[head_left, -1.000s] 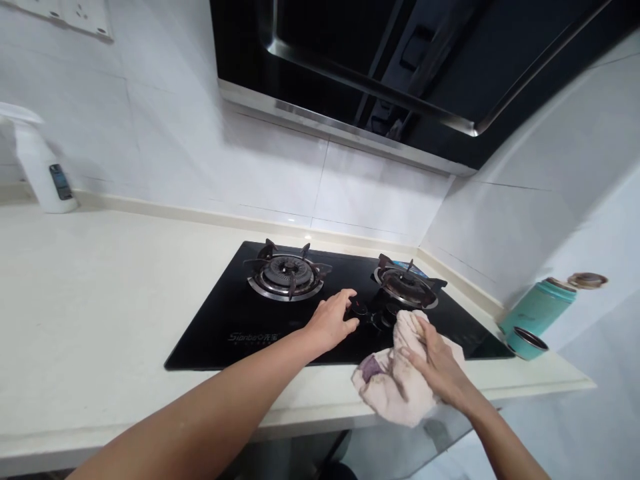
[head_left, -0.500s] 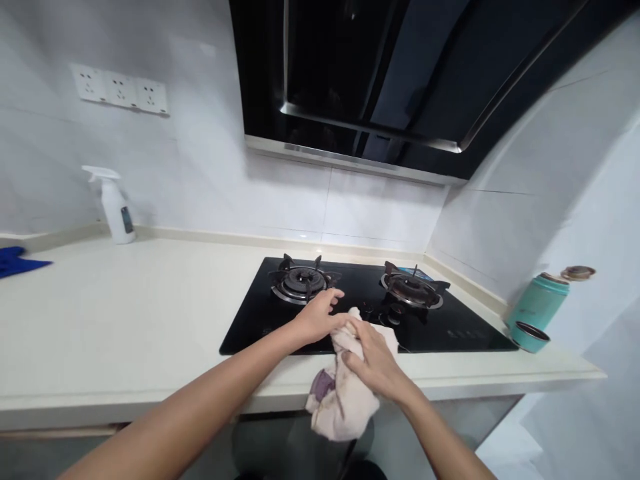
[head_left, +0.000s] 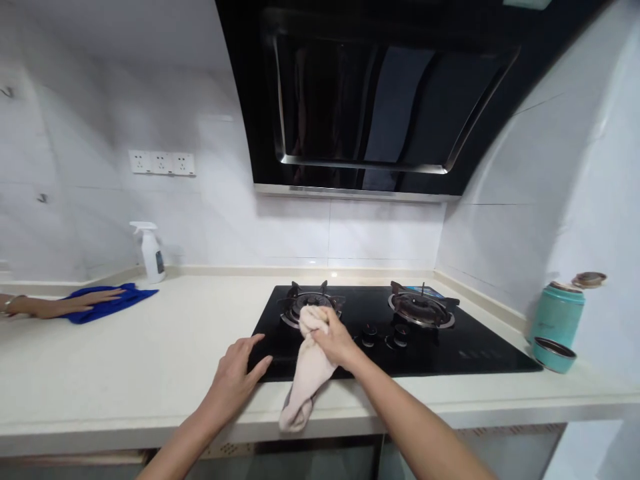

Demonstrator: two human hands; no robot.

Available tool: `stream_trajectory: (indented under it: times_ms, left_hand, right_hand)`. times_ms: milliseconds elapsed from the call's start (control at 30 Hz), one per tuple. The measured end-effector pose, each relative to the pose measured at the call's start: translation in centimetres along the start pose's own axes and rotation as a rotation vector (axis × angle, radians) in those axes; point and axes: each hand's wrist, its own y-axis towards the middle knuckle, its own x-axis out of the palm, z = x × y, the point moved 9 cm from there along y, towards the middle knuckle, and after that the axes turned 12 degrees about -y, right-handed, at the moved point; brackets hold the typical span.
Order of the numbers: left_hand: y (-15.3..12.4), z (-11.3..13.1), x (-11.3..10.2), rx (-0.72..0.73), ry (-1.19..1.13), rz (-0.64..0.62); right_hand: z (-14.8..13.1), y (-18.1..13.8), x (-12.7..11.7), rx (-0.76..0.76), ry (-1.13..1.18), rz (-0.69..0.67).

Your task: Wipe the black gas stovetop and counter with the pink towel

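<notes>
My right hand [head_left: 336, 339] is closed around a bunched, pale pink cloth [head_left: 313, 370] at the near side of the left burner [head_left: 309, 305]. The cloth's lower end hangs over the front edge of the counter. At the left front corner of the black gas stove [head_left: 280, 350], my left hand [head_left: 237, 373] holds nothing, its thumb and fingers spread. Two control knobs [head_left: 369, 334] sit to the right of the cloth. Beyond them is the right burner [head_left: 421, 309], with its dark pan supports.
Another person's hand [head_left: 95, 301] lies on a blue cloth [head_left: 115, 307] on the left counter. A white spray bottle [head_left: 153, 255] stands by the wall. On the right are a turquoise flask [head_left: 557, 313] and a turquoise cup [head_left: 554, 355]. A black range hood [head_left: 360, 107] overhangs the stove.
My right hand has carried the pink cloth left and up to the left burner. My left hand has come off it and moved left. Another person's hand has appeared on the blue cloth.
</notes>
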Motion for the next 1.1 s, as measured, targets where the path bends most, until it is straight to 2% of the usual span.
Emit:
stream_trajectory:
  times_ms: [67,133,233,300,333,400,533,700,800,933,1100]
  left_hand:
    - [-0.4,-1.3,-0.3,-0.051,0.092,-0.023]
    - [-0.9,-2.2,-0.2,-0.107,0.145,-0.057]
    - [-1.4,-2.5,0.4,-0.122,0.181,-0.076]
    - [-1.6,-2.5,0.7,-0.115,0.197,-0.069]
    - [-1.7,-2.6,0.8,-0.116,0.200,-0.067]
    - [-1.8,-2.8,0.9,-0.119,0.193,-0.062]
    - [-2.0,-3.1,0.9,-0.099,0.183,-0.042]
    - [-2.0,-3.6,1.1,-0.099,0.180,-0.057]
    - [-1.9,-3.6,1.3,-0.103,0.175,-0.073]
    - [-2.0,-3.0,1.2,-0.085,0.173,-0.069]
    - [-2.1,-2.6,1.3,-0.085,0.174,-0.081]
  right_hand:
    - [1.3,1.8,-3.5,0.045,-0.009,0.109]
    - [2.9,3.6,-8.1,0.091,-0.046,0.242]
    - [5.9,5.4,-15.0,0.152,-0.147,0.421]
    - [8.2,5.7,-18.0,0.183,-0.230,0.441]
    - [9.5,5.6,-18.6,0.196,-0.270,0.402]
    - [12.2,5.1,-18.3,0.220,-0.342,0.230]
    - [17.0,3.4,-14.9,0.264,-0.457,-0.139]
    - [19.3,4.6,-12.2,0.317,-0.599,-0.332]
    - [18.9,5.7,-10.4,0.339,-0.702,-0.377]
    - [16.2,6.0,-7.6,0.299,-0.806,-0.416]
    - [13.3,6.5,-6.4,0.302,-0.880,-0.496]
